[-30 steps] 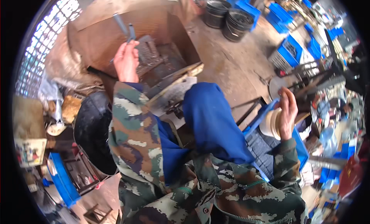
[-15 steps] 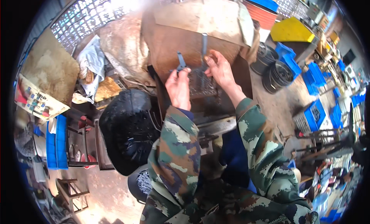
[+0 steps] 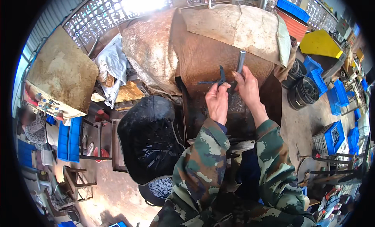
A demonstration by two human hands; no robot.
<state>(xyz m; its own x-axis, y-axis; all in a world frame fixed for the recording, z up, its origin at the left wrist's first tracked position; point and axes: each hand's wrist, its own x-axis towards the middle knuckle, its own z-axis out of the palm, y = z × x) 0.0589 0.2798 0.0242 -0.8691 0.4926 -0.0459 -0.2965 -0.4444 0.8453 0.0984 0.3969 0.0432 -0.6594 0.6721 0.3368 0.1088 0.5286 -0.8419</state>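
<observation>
My left hand (image 3: pixel 217 103) pinches a dark, thin metal piece (image 3: pixel 222 74) with one arm pointing up and another reaching left. Close beside it, my right hand (image 3: pixel 249 86) is closed around a grey metal bar (image 3: pixel 241 60), whose bright end rises above the fingers, leaning slightly right. The bar's lower part is mostly hidden by the fingers. Both hands are over a dark metal trough (image 3: pixel 273 104), where small bits lie scattered behind them. Left of the trough sits a large black container (image 3: pixel 146 113) with thin dark metal pieces inside.
Below the black container stands a bucket of grey metal pieces (image 3: pixel 161 187). Stained sheets (image 3: pixel 150 43) drape behind the trough. Black buckets (image 3: pixel 304 93) and blue crates (image 3: pixel 338 97) stand to the right. A wooden stool (image 3: pixel 78 182) is at lower left.
The whole view has shifted, so the scene sits farther right and lower. My right fingers, looser before, now wrap the bar, which leans more. My left hand still pinches the dark piece.
</observation>
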